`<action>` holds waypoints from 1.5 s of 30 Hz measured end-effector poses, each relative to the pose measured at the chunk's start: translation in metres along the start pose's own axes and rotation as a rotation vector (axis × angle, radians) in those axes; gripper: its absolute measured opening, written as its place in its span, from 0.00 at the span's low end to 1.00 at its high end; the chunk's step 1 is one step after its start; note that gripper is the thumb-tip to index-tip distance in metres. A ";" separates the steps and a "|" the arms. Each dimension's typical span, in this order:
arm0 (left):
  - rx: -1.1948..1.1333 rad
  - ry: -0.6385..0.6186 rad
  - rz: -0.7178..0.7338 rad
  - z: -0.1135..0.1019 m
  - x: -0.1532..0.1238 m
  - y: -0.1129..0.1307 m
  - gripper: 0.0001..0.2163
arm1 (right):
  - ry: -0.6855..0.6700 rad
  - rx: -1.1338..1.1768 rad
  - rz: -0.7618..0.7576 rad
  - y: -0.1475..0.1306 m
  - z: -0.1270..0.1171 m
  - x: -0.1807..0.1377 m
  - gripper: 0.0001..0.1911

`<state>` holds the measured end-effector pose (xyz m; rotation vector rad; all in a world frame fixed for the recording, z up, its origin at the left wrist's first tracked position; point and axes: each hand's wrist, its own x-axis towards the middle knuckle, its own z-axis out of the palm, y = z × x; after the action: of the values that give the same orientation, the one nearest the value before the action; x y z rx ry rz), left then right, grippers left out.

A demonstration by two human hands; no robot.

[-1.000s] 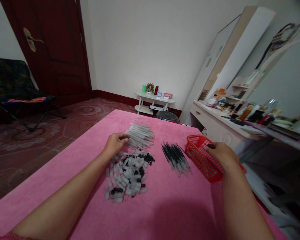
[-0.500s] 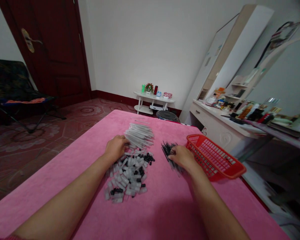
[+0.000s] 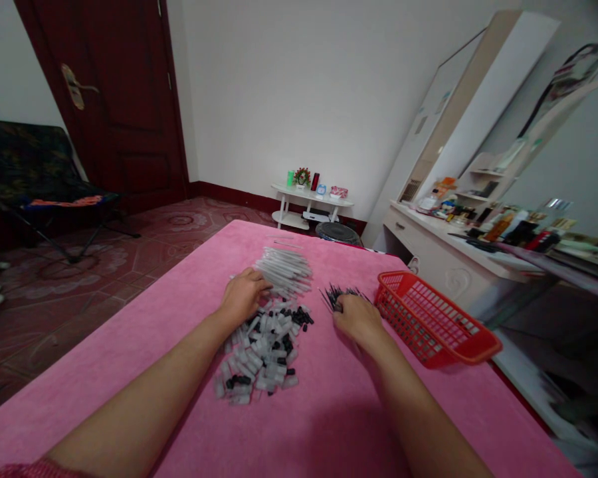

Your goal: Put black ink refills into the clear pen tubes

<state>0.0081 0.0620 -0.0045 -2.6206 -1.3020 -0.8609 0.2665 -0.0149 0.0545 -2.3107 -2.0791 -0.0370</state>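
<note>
My left hand (image 3: 246, 294) rests at the left side of a pile of whitish pen barrels (image 3: 286, 269), its fingers bent against their near ends. What the fingertips pinch is too small to make out. Nearer me lies a heap of clear pen caps (image 3: 256, 352) mixed with small black plugs (image 3: 301, 317). To the right, my right hand (image 3: 359, 317) is closed over a bundle of thin dark pen refills (image 3: 336, 292). Their tips fan out beyond the fingers, and the palm hides their near part.
A red plastic basket (image 3: 438, 325) stands at the right edge of the pink-covered table (image 3: 179, 318), close to my right hand. Beyond it is a white dresser (image 3: 423, 245) crowded with bottles. A folding chair (image 3: 34, 172) stands left, by the door (image 3: 124, 113).
My right hand has shifted slightly left and toward me, now covering the refills' near ends. My left hand stays by the barrels. The whole view has swung slightly left.
</note>
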 end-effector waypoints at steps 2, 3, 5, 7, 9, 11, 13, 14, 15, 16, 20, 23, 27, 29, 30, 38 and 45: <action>-0.047 0.026 0.020 0.000 0.001 0.002 0.10 | 0.035 0.076 -0.072 -0.004 -0.006 -0.003 0.10; -0.072 0.041 0.023 0.000 0.001 0.004 0.10 | 0.042 0.124 -0.120 -0.006 -0.009 -0.005 0.10; -0.114 0.063 0.021 -0.001 0.001 0.006 0.10 | 0.040 0.219 -0.211 -0.012 -0.014 -0.010 0.10; -0.145 0.074 0.013 -0.002 0.001 0.009 0.10 | 0.034 0.282 -0.262 -0.016 -0.017 -0.013 0.10; -0.172 0.086 0.007 -0.003 0.001 0.010 0.10 | 0.029 0.307 -0.278 -0.018 -0.019 -0.015 0.09; -0.200 0.096 0.012 -0.004 0.001 0.011 0.10 | 0.027 0.308 -0.279 -0.018 -0.019 -0.015 0.09; -0.223 0.103 0.027 -0.004 0.001 0.012 0.10 | 0.026 0.300 -0.279 -0.018 -0.018 -0.014 0.09; -0.232 0.105 0.037 -0.004 0.001 0.012 0.10 | 0.027 0.295 -0.279 -0.017 -0.018 -0.014 0.09; -0.238 0.107 0.048 -0.005 0.001 0.013 0.10 | 0.028 0.290 -0.279 -0.017 -0.017 -0.013 0.09; -0.242 0.107 0.061 -0.005 0.001 0.013 0.10 | 0.030 0.285 -0.277 -0.018 -0.017 -0.013 0.10; -0.233 0.080 0.130 -0.008 0.001 0.017 0.11 | 0.031 0.251 -0.255 -0.020 -0.019 -0.015 0.10; -0.223 0.064 0.166 -0.010 0.001 0.019 0.12 | 0.030 0.214 -0.235 -0.022 -0.023 -0.016 0.11; -0.179 0.013 0.186 -0.014 0.001 0.023 0.14 | 0.066 0.150 -0.242 -0.024 -0.026 -0.017 0.12; -0.156 -0.016 0.202 -0.015 0.000 0.026 0.16 | 0.076 0.142 -0.273 -0.026 -0.024 -0.017 0.12; -0.153 -0.024 0.214 -0.015 0.000 0.028 0.16 | 0.078 0.146 -0.292 -0.028 -0.022 -0.017 0.11; -0.293 0.136 0.008 -0.004 0.001 0.023 0.11 | 0.501 0.570 -0.282 -0.034 -0.015 -0.016 0.14; -0.578 0.428 -0.461 0.003 0.002 -0.001 0.10 | 0.254 0.445 -0.191 -0.024 0.005 -0.006 0.06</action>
<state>0.0095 0.0654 -0.0060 -2.2680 -1.7422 -2.0004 0.2424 -0.0178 0.0500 -1.7521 -1.9331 0.1109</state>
